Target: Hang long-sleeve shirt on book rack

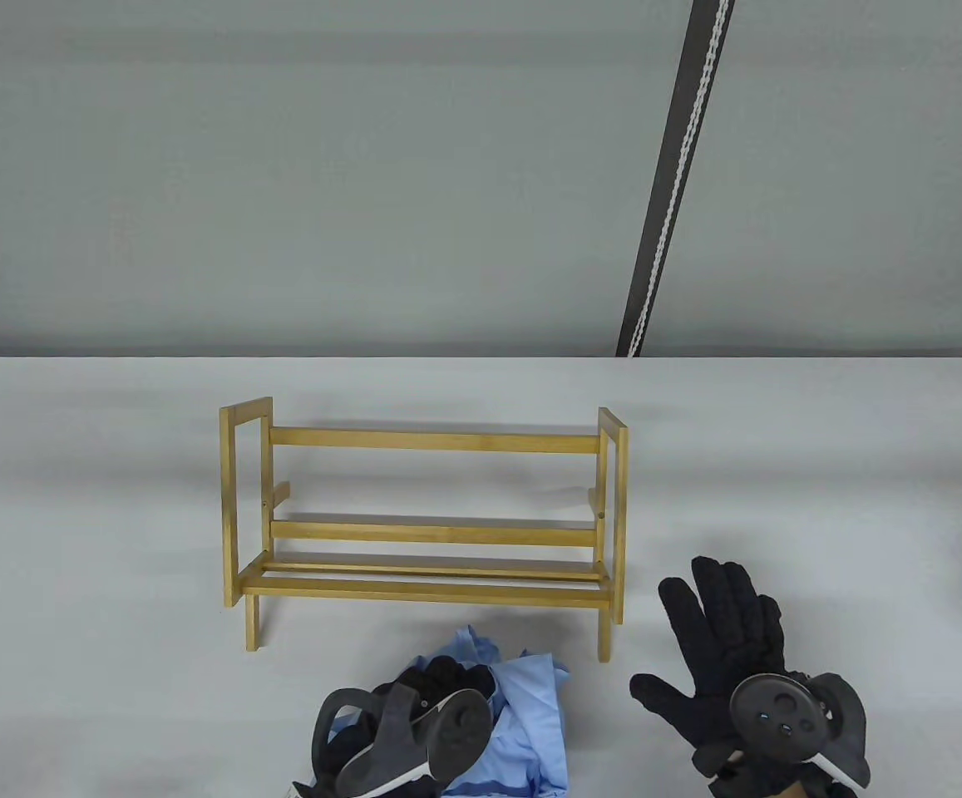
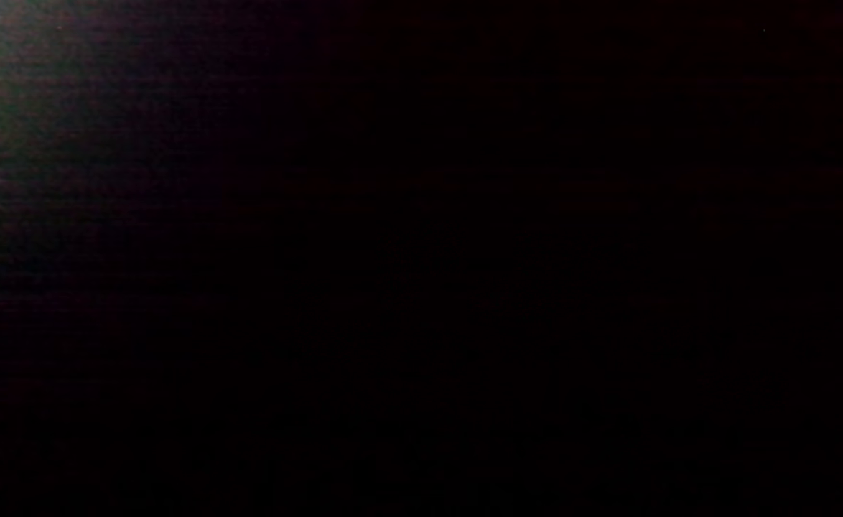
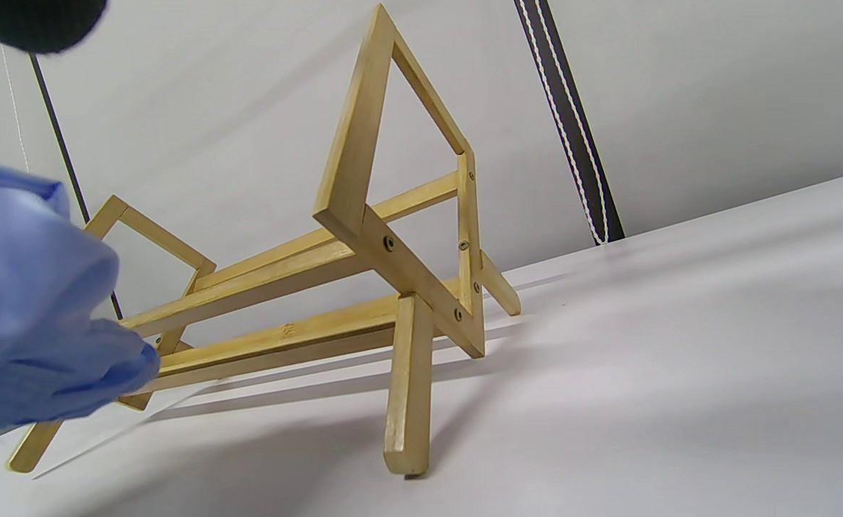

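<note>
A wooden book rack (image 1: 431, 524) stands mid-table, bare; it also shows in the right wrist view (image 3: 364, 258). A bunched light-blue long-sleeve shirt (image 1: 522, 723) lies at the table's front edge, just in front of the rack; it shows at the left of the right wrist view (image 3: 26, 309). My left hand (image 1: 435, 677) grips the shirt's left part, fingers curled into the cloth. My right hand (image 1: 713, 640) is open with fingers spread, empty, right of the shirt and by the rack's right front leg. The left wrist view is black.
The white table (image 1: 98, 515) stretches to both sides of the rack. A grey wall with a dark strip and white cord (image 1: 672, 183) stands behind it.
</note>
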The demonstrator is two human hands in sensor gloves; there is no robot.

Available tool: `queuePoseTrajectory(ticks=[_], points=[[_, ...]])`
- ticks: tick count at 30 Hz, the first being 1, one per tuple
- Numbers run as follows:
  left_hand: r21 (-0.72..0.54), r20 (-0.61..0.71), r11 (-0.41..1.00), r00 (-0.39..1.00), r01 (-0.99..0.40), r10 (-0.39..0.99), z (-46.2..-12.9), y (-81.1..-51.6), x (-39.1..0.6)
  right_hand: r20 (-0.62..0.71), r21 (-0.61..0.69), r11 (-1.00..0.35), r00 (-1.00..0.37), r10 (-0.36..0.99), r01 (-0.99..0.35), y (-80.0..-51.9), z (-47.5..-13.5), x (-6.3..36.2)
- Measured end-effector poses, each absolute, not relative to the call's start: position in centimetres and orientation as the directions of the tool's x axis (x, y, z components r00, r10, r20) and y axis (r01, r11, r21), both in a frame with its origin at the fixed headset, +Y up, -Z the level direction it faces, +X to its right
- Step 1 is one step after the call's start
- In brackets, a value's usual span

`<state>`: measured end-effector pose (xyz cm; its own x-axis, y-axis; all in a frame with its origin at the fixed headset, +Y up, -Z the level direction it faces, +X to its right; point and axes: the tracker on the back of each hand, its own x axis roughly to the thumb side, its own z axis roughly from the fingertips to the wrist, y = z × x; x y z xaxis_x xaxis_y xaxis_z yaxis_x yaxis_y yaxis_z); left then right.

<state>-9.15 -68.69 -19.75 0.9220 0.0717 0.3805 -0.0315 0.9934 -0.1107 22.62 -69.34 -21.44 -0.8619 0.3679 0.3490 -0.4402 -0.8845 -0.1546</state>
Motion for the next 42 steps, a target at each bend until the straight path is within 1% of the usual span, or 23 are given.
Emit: queuePoseTrajectory(ticks=[21,27,37,42], points=[[0.113,0.316,0.963,0.928,-0.246,0.200,-18.6,-64.5,-12.2,0.348,-0.143,-0.891,-0.865,0.362,-0.430,-69.4,-21.6,22.4],[0.151,0.295,0.954,0.933,-0.258,0.206,-18.7,-63.1,-12.6,0.346,-0.138,-0.892,-0.865,0.363,-0.430,-69.4,-21.7,22.4],[0.156,0.285,0.952,0.935,-0.262,0.211,-19.9,-60.8,-12.2,0.345,-0.135,-0.889,-0.862,0.371,-0.437,-69.3,-21.8,22.4],[0.181,0.277,0.950,0.940,-0.255,0.200,-20.2,-59.5,-12.3,0.347,-0.133,-0.888,-0.860,0.375,-0.441,-69.3,-21.8,22.5]])
